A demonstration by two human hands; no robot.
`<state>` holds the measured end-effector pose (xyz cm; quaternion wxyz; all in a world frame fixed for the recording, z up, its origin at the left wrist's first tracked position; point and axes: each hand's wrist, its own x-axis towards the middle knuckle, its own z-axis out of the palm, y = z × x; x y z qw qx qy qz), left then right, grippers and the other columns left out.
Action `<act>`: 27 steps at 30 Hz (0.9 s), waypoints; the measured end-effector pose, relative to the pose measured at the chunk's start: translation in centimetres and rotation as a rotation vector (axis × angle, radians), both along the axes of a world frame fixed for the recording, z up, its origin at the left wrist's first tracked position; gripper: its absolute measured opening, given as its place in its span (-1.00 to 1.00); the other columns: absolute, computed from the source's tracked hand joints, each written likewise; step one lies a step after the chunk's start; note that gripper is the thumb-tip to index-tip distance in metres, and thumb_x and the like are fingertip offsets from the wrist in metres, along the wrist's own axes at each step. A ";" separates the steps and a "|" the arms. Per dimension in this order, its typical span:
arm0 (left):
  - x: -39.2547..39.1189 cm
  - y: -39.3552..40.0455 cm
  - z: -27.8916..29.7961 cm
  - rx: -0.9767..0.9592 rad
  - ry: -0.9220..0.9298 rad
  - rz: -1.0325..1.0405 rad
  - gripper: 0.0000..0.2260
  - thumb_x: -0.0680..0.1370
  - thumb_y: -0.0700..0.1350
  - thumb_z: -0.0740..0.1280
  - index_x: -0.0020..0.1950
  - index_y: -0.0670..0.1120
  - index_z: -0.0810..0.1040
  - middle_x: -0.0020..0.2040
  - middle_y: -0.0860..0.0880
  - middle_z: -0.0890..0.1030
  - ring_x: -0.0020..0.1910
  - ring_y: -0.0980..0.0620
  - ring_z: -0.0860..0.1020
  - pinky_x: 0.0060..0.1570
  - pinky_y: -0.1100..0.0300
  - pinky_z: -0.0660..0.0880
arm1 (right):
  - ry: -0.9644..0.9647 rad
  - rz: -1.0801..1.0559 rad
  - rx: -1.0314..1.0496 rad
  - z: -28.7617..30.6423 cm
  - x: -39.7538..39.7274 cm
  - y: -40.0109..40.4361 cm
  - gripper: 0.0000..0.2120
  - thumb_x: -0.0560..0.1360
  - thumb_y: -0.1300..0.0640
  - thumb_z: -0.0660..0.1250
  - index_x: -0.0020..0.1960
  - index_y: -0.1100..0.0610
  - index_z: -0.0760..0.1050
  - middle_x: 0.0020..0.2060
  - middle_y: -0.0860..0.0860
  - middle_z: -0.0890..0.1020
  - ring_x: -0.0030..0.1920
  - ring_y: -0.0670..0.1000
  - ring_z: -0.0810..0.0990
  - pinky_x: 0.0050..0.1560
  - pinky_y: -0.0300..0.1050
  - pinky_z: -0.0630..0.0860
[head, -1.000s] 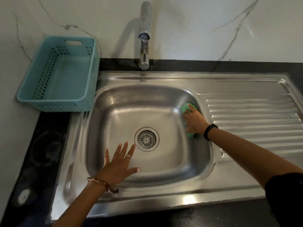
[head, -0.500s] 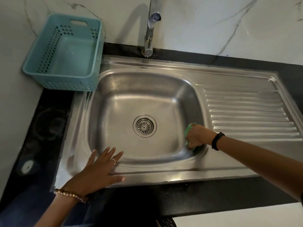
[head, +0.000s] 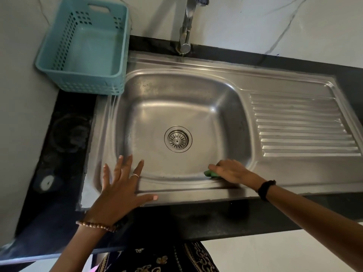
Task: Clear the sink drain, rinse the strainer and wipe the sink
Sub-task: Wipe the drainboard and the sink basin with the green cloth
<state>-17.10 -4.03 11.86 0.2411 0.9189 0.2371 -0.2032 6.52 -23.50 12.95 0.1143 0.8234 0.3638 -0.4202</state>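
Observation:
The steel sink [head: 196, 91] has a round strainer [head: 178, 139] seated in the drain at the middle of the basin. My right hand [head: 231, 170] presses a green sponge [head: 209, 173] against the basin's near wall, right of centre; most of the sponge is hidden under the fingers. My left hand [head: 121, 185] lies flat with fingers spread on the sink's front-left rim, holding nothing.
A teal plastic basket [head: 59, 61] stands on the counter at the back left, touching the sink's edge. The faucet [head: 186, 32] rises behind the basin, with no water running. A ribbed drainboard [head: 302, 126] fills the right side. Black counter [head: 64, 134] borders the sink.
My right hand has slid the sponge from the basin's right wall round to the near wall. My left hand has moved from inside the basin onto the front rim. The camera has tilted.

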 end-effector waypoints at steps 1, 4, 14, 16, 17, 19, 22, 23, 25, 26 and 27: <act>-0.2 0.0 0.0 0.011 -0.019 0.034 0.12 -0.02 0.63 -0.38 0.39 0.01 -0.42 0.37 0.03 -0.46 0.36 0.04 -0.48 0.34 -0.09 -0.43 | 0.022 0.024 0.012 0.4 -0.9 0.8 -0.60 0.63 -0.06 -0.03 0.12 0.21 0.44 0.12 0.20 0.54 0.10 0.20 0.50 0.06 -0.03 0.36; -0.9 -0.3 -0.3 0.127 -0.079 0.107 0.16 0.10 0.62 -0.27 0.47 -0.14 -0.26 0.50 -0.12 -0.16 0.43 -0.01 -0.22 0.37 -0.15 -0.26 | 0.052 0.213 0.050 -0.4 -3.6 3.8 -0.70 0.63 0.00 -0.01 0.18 0.16 0.34 0.15 0.25 0.51 0.10 0.23 0.50 0.07 -0.02 0.37; -1.5 0.3 -0.5 0.203 -0.040 0.155 0.14 0.20 0.60 -0.18 0.50 -0.22 -0.02 0.45 -0.33 0.21 0.45 -0.20 0.13 0.36 -0.23 0.01 | -0.003 0.356 0.141 -2.2 -7.1 6.9 -0.60 0.63 0.11 0.03 0.43 0.21 0.18 0.25 0.25 0.43 0.21 0.23 0.45 0.19 0.03 0.38; -1.5 0.4 -0.6 0.199 -0.013 0.160 0.08 0.24 0.58 -0.16 0.46 -0.24 0.09 0.38 -0.34 0.34 0.38 -0.26 0.32 0.29 -0.30 0.15 | 0.009 0.310 0.093 -2.1 -5.4 5.2 -0.60 0.63 0.09 0.03 0.44 0.15 0.19 0.30 0.23 0.41 0.26 0.22 0.44 0.26 0.02 0.38; -1.5 0.3 -0.5 0.195 -0.001 0.160 0.07 0.25 0.57 -0.14 0.45 -0.24 0.11 0.37 -0.34 0.36 0.36 -0.26 0.35 0.28 -0.31 0.19 | 0.009 0.286 0.048 -2.1 -4.4 4.3 -0.61 0.63 0.07 0.03 0.43 0.12 0.22 0.32 0.21 0.42 0.27 0.20 0.44 0.28 0.01 0.37; -1.6 0.3 -0.3 0.200 -0.002 0.161 0.06 0.26 0.57 -0.12 0.44 -0.24 0.13 0.37 -0.33 0.36 0.36 -0.25 0.36 0.29 -0.30 0.22 | 0.009 0.216 -0.054 -2.0 -2.3 2.8 -0.63 0.63 0.04 0.00 0.41 0.05 0.29 0.34 0.17 0.42 0.28 0.18 0.44 0.31 -0.03 0.35; -1.8 0.2 -0.2 0.213 -0.014 0.152 0.05 0.27 0.56 -0.10 0.44 -0.25 0.16 0.38 -0.33 0.35 0.37 -0.25 0.35 0.31 -0.30 0.23 | 0.063 0.136 -0.162 -1.5 -1.1 2.3 -0.63 0.64 0.01 -0.05 0.35 0.01 0.37 0.32 0.14 0.44 0.26 0.15 0.45 0.29 -0.04 0.35; -1.9 0.2 -0.3 0.218 -0.024 0.150 0.05 0.27 0.56 -0.09 0.44 -0.25 0.15 0.38 -0.33 0.34 0.37 -0.25 0.34 0.31 -0.30 0.22 | 0.078 0.139 -0.186 -1.3 -1.3 2.7 -0.63 0.64 0.01 -0.06 0.34 0.04 0.37 0.31 0.14 0.44 0.26 0.14 0.45 0.28 -0.05 0.34; -2.0 0.2 -0.5 0.225 -0.041 0.150 0.05 0.26 0.55 -0.06 0.45 -0.24 0.13 0.39 -0.32 0.33 0.38 -0.25 0.33 0.35 -0.28 0.19 | 0.086 0.157 -0.212 -1.2 -2.3 3.9 -0.62 0.64 0.03 -0.08 0.31 0.12 0.37 0.29 0.15 0.45 0.24 0.13 0.45 0.23 -0.08 0.33; -2.0 0.3 -0.6 0.222 -0.042 0.152 0.05 0.25 0.55 -0.04 0.45 -0.24 0.13 0.39 -0.32 0.33 0.38 -0.25 0.33 0.37 -0.27 0.17 | 0.090 0.167 -0.215 -1.3 -2.8 4.7 -0.62 0.64 0.04 -0.09 0.29 0.16 0.37 0.27 0.17 0.46 0.22 0.13 0.45 0.20 -0.09 0.33; -2.0 0.2 -0.7 0.220 -0.045 0.153 0.05 0.25 0.55 -0.03 0.44 -0.24 0.13 0.39 -0.33 0.33 0.38 -0.25 0.33 0.38 -0.26 0.15 | 0.100 0.172 -0.212 -1.5 -3.5 5.4 -0.63 0.65 0.05 -0.09 0.26 0.19 0.37 0.26 0.18 0.46 0.21 0.13 0.46 0.19 -0.08 0.33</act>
